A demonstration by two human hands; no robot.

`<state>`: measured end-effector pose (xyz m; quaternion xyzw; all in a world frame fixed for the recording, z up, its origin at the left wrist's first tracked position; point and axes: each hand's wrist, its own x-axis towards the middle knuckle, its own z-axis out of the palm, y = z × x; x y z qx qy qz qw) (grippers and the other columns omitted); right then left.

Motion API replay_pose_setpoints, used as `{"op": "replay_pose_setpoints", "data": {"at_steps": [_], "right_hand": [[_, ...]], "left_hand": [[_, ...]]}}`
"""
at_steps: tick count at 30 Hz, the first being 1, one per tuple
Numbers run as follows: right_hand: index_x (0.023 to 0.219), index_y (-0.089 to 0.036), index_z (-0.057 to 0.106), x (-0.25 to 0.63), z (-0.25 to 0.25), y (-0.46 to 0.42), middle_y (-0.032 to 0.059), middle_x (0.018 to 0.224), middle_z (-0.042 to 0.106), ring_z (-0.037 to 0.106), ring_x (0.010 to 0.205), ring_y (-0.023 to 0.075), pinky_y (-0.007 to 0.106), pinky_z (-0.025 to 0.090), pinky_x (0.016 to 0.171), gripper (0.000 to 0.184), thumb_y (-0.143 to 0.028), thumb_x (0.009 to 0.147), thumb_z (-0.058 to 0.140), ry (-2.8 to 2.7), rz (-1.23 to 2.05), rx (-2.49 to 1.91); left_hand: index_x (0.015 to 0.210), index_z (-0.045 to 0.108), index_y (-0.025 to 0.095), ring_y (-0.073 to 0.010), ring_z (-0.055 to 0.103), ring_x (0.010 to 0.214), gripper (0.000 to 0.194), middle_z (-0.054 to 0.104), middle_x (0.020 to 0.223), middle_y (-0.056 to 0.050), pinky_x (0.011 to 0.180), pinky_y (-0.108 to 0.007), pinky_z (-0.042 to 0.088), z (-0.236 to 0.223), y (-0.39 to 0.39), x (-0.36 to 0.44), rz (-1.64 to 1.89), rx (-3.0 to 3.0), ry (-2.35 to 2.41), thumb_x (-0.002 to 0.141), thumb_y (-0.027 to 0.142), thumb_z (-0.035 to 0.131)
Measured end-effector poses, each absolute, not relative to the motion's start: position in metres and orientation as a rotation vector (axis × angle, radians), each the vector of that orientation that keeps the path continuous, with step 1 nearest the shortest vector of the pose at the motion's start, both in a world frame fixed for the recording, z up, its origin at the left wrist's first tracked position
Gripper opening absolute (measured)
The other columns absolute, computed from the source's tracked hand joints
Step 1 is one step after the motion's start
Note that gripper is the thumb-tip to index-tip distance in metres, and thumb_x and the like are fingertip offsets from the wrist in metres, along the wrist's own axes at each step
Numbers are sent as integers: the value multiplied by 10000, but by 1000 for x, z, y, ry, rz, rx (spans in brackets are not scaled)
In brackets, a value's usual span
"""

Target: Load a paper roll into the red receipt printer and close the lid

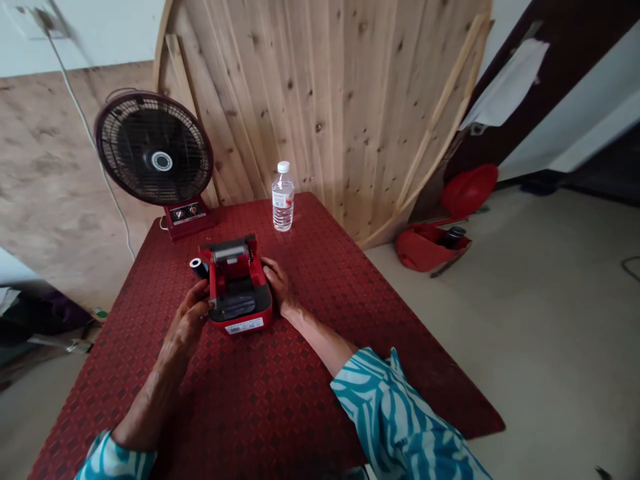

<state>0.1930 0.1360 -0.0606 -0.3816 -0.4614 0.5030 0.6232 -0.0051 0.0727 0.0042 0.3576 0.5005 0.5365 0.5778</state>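
On the table stands a red and black device that looks like a label printer (243, 323), its lid raised and its inside exposed. A metallic roller spans the raised part, and a white printed sticker (245, 325) is on the front face. My left hand (189, 317) grips the left side, thumb and fingers by the front left corner. Round the right side curls my right hand (278, 285), its palm against the wall and its fingertips partly hidden. A small dark roll with a white end (199, 267) is just left of the printer, above my left fingers.
A clear plastic bottle (283, 203) stands upright near the far edge of the red patterned table (310, 413). A fan (160, 160) sits at the back left corner. Behind leans a large round wooden board (320, 100). On the floor at right lies a red dustpan (423, 252).
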Motion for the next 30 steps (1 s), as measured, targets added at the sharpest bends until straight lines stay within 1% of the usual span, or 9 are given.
{"op": "replay_pose_setpoints", "data": {"at_steps": [3, 7, 10, 12, 16, 19, 22, 26, 30], "right_hand": [[1092, -272, 658, 193, -63, 138, 13, 1178, 667, 564, 1146, 217, 386, 389, 1027, 343, -437, 813, 549, -1072, 1137, -863], [1103, -273, 653, 193, -66, 141, 18, 1185, 656, 549, 1162, 219, 391, 377, 1037, 361, -457, 810, 550, -1076, 1135, -845], [1106, -284, 650, 192, -67, 143, 11, 1184, 653, 542, 1167, 214, 390, 379, 1035, 364, -472, 812, 548, -1082, 1137, -833], [1103, -292, 649, 192, -67, 143, 7, 1182, 649, 537, 1170, 209, 388, 379, 1034, 354, -471, 816, 543, -1090, 1138, -831], [1082, -284, 656, 192, -66, 145, 14, 1174, 640, 540, 1161, 201, 386, 373, 1040, 333, -450, 819, 537, -1087, 1114, -843], [1078, -278, 657, 191, -66, 146, 15, 1155, 644, 552, 1139, 195, 381, 375, 1038, 325, -435, 821, 535, -1099, 1102, -842], [1073, -276, 659, 191, -68, 149, 14, 1152, 645, 553, 1140, 191, 373, 372, 1041, 321, -433, 824, 530, -1111, 1094, -837], [1075, -287, 658, 189, -70, 151, 5, 1152, 644, 553, 1143, 185, 365, 367, 1045, 315, -432, 829, 525, -1121, 1068, -834], [1068, -279, 659, 190, -66, 149, 10, 1143, 647, 557, 1135, 183, 360, 374, 1037, 305, -413, 832, 521, -1129, 1051, -852]], "left_hand": [[1169, 595, 186, -237, 640, 965, 626, 675, 1153, -62, 716, -267, 484, 3, 73, -5, 1276, 863, 1209, 556, 226, 716], [1250, 566, 195, -252, 640, 998, 629, 677, 1143, -73, 791, -314, 498, 6, 69, -2, 1258, 1046, 1262, 632, 269, 654], [1278, 550, 173, -251, 644, 994, 628, 685, 1129, -91, 835, -340, 500, 18, 65, -4, 1236, 1270, 1349, 676, 324, 649], [1244, 583, 168, -247, 653, 960, 563, 697, 1103, -94, 820, -340, 508, 31, 66, -6, 1163, 1511, 1444, 723, 380, 628], [1085, 691, 213, -231, 665, 939, 374, 721, 1064, -65, 800, -314, 515, 59, 84, 0, 807, 2119, 1517, 852, 404, 470], [1115, 681, 222, -220, 665, 994, 359, 712, 1127, -64, 866, -306, 497, 69, 110, 15, 326, 2460, 1521, 894, 291, 407], [1120, 674, 231, -231, 661, 1034, 339, 709, 1144, -70, 885, -315, 487, 69, 134, 30, -158, 2583, 1604, 894, 207, 422], [1093, 668, 231, -268, 648, 1061, 279, 699, 1154, -90, 871, -343, 489, 66, 151, 39, -325, 2599, 1596, 855, 203, 525], [1059, 648, 219, -258, 634, 1075, 253, 684, 1153, -89, 874, -331, 480, 66, 154, 39, -368, 2614, 1552, 826, 179, 556]]}}
